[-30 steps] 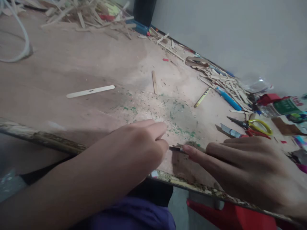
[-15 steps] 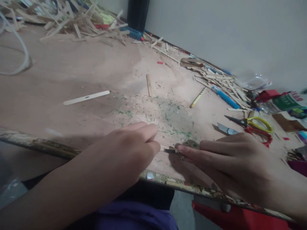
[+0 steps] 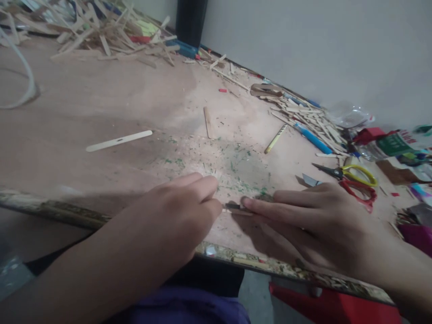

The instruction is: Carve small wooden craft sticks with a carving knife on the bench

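Observation:
My left hand [image 3: 189,202] is closed in a pinch over the tabletop, on a thin wooden craft stick [image 3: 242,213] whose free end shows to the right of the fingertips. Most of that stick is hidden by the hand. My right hand [image 3: 313,220] grips a small craft knife [image 3: 232,206], index finger stretched along it. Its dark blade points left, against or just above the stick near my left fingertips; its handle is hidden. Green and dark shavings [image 3: 236,166] lie scattered just beyond both hands.
Scissors [image 3: 337,172] with yellow and red handles and a wide silver blade [image 3: 310,180] lie beside my right hand. Beyond are a blue pen-like tool [image 3: 313,138], a striped yellow stick [image 3: 276,139], a loose craft stick [image 3: 119,141] and heaped sticks [image 3: 111,33]. The table's front edge [image 3: 243,260] is rough.
The knife blade has shifted slightly up and left relative to the stick, so more of the stick's end shows below it. My left hand keeps its pinch. The whole view has shifted a little.

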The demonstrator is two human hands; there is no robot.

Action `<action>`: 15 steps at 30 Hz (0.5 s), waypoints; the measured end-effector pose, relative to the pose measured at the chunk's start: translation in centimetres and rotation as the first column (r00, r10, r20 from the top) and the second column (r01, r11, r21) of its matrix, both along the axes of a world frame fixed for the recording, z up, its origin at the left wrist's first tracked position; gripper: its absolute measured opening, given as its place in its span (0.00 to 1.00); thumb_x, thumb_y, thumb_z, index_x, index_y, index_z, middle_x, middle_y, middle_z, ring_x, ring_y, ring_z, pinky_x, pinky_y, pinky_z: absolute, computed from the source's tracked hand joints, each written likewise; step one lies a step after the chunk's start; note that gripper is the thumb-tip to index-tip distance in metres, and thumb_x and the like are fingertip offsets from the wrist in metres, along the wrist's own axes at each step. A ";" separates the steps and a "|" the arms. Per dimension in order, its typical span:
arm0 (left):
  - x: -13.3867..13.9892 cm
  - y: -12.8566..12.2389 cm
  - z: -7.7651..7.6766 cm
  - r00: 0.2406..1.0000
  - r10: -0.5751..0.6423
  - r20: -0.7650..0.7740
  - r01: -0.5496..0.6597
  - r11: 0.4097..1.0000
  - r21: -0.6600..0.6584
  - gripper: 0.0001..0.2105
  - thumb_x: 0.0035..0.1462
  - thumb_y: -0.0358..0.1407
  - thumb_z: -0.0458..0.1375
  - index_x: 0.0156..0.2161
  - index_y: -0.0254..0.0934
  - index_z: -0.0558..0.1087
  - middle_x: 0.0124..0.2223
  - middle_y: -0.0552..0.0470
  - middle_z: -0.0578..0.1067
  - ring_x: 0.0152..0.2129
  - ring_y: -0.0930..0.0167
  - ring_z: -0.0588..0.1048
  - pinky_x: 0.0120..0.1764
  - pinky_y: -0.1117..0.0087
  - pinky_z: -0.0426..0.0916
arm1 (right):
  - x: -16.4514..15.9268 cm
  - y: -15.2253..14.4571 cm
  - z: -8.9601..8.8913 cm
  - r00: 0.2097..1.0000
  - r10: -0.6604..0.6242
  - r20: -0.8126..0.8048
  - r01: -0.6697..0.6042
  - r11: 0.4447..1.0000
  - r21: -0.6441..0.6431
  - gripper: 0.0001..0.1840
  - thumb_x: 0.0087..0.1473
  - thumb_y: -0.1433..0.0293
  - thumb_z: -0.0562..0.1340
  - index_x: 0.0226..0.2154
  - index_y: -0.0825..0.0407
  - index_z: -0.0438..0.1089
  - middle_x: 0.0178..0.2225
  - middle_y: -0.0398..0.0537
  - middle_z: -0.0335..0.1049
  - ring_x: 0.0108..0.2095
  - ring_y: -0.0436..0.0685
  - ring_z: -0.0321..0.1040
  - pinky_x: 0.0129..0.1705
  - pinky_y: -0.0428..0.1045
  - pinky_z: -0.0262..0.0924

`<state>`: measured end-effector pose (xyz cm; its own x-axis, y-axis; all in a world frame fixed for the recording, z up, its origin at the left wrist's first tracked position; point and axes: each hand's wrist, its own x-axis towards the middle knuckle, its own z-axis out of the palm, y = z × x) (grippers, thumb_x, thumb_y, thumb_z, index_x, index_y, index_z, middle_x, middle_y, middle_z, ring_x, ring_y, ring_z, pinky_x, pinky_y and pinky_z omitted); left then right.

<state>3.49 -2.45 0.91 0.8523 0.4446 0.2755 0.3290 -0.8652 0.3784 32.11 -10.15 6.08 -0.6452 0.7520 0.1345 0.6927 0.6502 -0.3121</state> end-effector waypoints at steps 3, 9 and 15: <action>0.0 -0.1 -0.1 0.999 -0.007 0.039 0.006 1.000 0.008 0.18 0.53 0.15 0.56 0.39 0.38 0.78 0.38 0.52 0.70 0.30 0.65 0.67 0.31 0.61 0.56 | 0.4 -0.3 -0.9 0.995 -0.059 -0.079 0.057 0.998 -0.031 0.13 0.84 0.72 0.63 0.64 0.53 0.80 0.35 0.43 0.82 0.28 0.49 0.74 0.28 0.46 0.61; -0.2 -0.2 -0.1 0.999 0.009 0.030 -0.009 1.000 0.001 0.18 0.53 0.13 0.55 0.38 0.37 0.79 0.37 0.52 0.70 0.29 0.66 0.65 0.30 0.61 0.55 | 0.4 -0.5 -0.9 0.996 -0.062 -0.065 0.060 0.998 -0.032 0.12 0.86 0.71 0.62 0.60 0.51 0.81 0.36 0.46 0.86 0.28 0.51 0.80 0.28 0.46 0.64; -0.3 -0.3 -0.5 1.000 0.012 -0.005 -0.012 1.000 -0.009 0.19 0.54 0.13 0.55 0.39 0.38 0.78 0.37 0.53 0.68 0.31 0.65 0.67 0.31 0.61 0.56 | -0.1 -0.2 -1.4 0.996 -0.063 -0.058 0.062 0.998 -0.034 0.13 0.84 0.73 0.63 0.62 0.54 0.82 0.33 0.42 0.81 0.27 0.50 0.77 0.29 0.46 0.64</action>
<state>3.17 -2.76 0.45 0.8484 0.4571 0.2671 0.3411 -0.8578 0.3844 32.04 -10.32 4.65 -0.5885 0.7952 0.1462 0.7115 0.5953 -0.3733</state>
